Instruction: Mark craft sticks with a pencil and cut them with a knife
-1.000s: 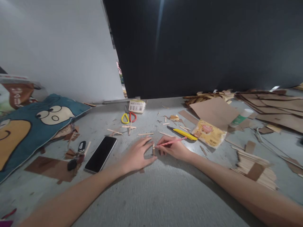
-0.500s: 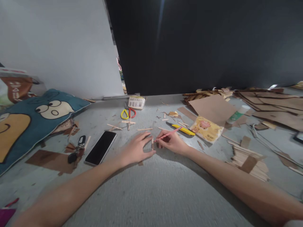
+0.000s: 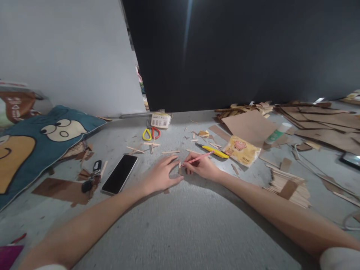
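In the head view, my left hand (image 3: 163, 173) rests on the table with thumb and fingers curved around a short wooden craft stick (image 3: 180, 169), steadying it at its two ends. My right hand (image 3: 204, 167) grips a pink pencil (image 3: 198, 159), its tip at the upper part of the stick. Just beyond the hands lie a yellow utility knife (image 3: 215, 150) and a loose craft stick (image 3: 170, 152). Crossed sticks (image 3: 152, 144) lie farther left, close to scissors (image 3: 151, 134) with one yellow and one red handle.
A black phone (image 3: 120, 174), keys (image 3: 95, 174) and a blue cartoon cushion (image 3: 42, 146) are at left. To the right are a yellow tissue pack (image 3: 242, 150), a glue stick (image 3: 278, 134), a craft-stick bundle (image 3: 292, 187) and cardboard sheets (image 3: 323, 118). A dark panel (image 3: 239, 56) stands behind.
The pencil tip has shifted slightly left and up against the stick. My left hand keeps its hold on the stick. The whole view has moved a little.
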The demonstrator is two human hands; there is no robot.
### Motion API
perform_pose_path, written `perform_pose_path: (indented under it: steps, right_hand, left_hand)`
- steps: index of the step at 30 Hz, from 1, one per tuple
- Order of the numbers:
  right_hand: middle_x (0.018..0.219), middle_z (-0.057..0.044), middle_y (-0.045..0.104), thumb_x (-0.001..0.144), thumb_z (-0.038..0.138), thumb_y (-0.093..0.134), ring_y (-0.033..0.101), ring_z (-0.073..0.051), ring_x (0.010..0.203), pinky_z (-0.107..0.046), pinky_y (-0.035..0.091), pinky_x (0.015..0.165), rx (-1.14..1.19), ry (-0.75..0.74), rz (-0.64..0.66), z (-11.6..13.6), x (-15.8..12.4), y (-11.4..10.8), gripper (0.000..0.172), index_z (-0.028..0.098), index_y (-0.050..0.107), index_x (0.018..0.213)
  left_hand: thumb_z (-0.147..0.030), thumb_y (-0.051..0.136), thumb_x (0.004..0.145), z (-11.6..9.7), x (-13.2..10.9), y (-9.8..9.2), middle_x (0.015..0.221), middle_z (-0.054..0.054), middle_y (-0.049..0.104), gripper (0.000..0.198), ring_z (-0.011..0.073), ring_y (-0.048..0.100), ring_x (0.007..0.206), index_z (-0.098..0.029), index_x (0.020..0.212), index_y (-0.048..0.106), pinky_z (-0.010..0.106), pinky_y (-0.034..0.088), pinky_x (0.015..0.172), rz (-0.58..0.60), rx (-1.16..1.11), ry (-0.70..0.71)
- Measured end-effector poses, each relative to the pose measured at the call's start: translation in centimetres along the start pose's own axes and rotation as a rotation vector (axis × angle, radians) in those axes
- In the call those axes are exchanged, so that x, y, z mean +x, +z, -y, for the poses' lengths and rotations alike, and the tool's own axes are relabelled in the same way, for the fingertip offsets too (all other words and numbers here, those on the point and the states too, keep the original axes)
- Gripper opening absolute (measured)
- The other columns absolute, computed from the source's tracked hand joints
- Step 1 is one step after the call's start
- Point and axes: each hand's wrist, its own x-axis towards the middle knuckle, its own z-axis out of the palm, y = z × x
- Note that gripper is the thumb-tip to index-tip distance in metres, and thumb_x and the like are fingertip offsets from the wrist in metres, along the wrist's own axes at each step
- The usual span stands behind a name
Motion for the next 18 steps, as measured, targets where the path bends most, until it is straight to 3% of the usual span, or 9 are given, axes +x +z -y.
perform_pose_path:
  steps: [10, 18]
  right_hand:
    - [0.062, 0.000, 0.066, 0.089, 0.066, 0.072, 0.061, -0.014, 0.051, -0.028, 0.052, 0.050, -0.001, 0.000, -0.012, -0.1, 0.0, -0.3, 0.047, 0.021, 0.062, 0.087]
    - [0.060, 0.002, 0.064, 0.088, 0.068, 0.071, 0.059, -0.013, 0.050, -0.028, 0.048, 0.049, -0.041, -0.013, -0.073, -0.2, 1.2, -0.8, 0.048, 0.022, 0.059, 0.084]
  left_hand:
    - [-0.053, 0.067, 0.095, 0.1, 0.0, 0.3, 0.163, 0.009, 0.049, 0.057, 0.0321, 0.045, 0.152, -0.028, 0.145, 0.061, 0.050, 0.038, 0.126, -0.001, -0.001, -0.012]
    - [-0.051, 0.070, 0.094, 0.9, 1.3, 0.0, 0.163, 0.009, 0.049, 0.057, 0.0319, 0.045, 0.150, -0.028, 0.145, 0.061, 0.052, 0.037, 0.125, -0.029, 0.069, 0.046]
